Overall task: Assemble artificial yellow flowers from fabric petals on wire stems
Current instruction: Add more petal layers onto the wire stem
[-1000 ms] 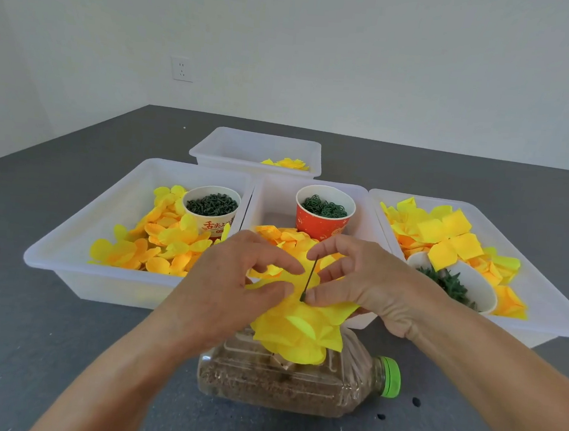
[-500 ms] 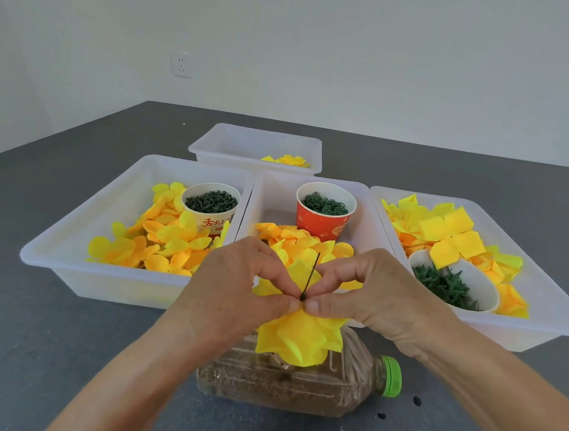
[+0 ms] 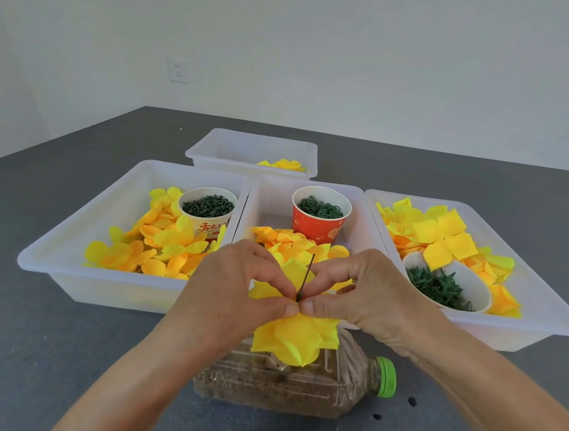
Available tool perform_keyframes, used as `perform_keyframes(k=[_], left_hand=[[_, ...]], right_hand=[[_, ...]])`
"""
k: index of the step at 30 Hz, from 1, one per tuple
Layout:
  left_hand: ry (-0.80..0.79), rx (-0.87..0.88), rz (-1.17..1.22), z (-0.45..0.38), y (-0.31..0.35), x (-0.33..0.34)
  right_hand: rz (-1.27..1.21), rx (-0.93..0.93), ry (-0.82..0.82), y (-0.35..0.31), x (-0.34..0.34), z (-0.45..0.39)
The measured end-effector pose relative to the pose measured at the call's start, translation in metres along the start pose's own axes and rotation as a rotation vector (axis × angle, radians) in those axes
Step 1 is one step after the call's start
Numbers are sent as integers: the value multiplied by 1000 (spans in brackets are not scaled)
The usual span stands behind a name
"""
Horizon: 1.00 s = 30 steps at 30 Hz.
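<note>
- Head view: the left hand [image 3: 235, 286] and right hand [image 3: 365, 294] met thumb to thumb above a bottle [image 3: 296, 378] lying on the grey desk [image 3: 41, 348].
- Both hands' fingers were curled, pinching the yellow flower [image 3: 294, 340] around a dark wire [image 3: 306, 275] that stood up between the fingertips, tilted slightly right.
- The flower's petals hung below the hands, over the bottle.
- Behind stood three white trays side by side: the left tray [image 3: 67, 248] with round petals and a white cup [image 3: 207, 208], the middle tray [image 3: 271, 193] with a red cup [image 3: 319, 218], the right tray [image 3: 543, 306] with square petals and a bowl [image 3: 469, 286] of green pieces.
- A far tray [image 3: 234, 145] held a few yellow pieces.
</note>
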State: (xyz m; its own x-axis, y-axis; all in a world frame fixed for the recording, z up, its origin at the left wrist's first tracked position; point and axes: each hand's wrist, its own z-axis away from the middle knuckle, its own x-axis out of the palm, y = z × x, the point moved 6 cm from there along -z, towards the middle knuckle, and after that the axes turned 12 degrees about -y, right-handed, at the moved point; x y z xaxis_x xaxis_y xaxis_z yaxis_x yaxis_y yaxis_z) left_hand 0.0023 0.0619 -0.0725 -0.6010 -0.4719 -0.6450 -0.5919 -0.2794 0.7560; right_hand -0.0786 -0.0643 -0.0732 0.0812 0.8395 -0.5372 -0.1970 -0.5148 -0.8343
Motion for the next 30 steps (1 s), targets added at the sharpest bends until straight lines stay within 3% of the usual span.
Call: perform_keyframes(k=[9,23,30], left_hand=[[-4,-7,21,-3,-5,5],[-90,22,116,-12,-5,-1],[-210,-48,294,-26,-6,6]], right_hand=[[13,6,-23,7,0,-4],[-281,36,-62,18,4,-4],[-403,74,50,31,-15,-12]])
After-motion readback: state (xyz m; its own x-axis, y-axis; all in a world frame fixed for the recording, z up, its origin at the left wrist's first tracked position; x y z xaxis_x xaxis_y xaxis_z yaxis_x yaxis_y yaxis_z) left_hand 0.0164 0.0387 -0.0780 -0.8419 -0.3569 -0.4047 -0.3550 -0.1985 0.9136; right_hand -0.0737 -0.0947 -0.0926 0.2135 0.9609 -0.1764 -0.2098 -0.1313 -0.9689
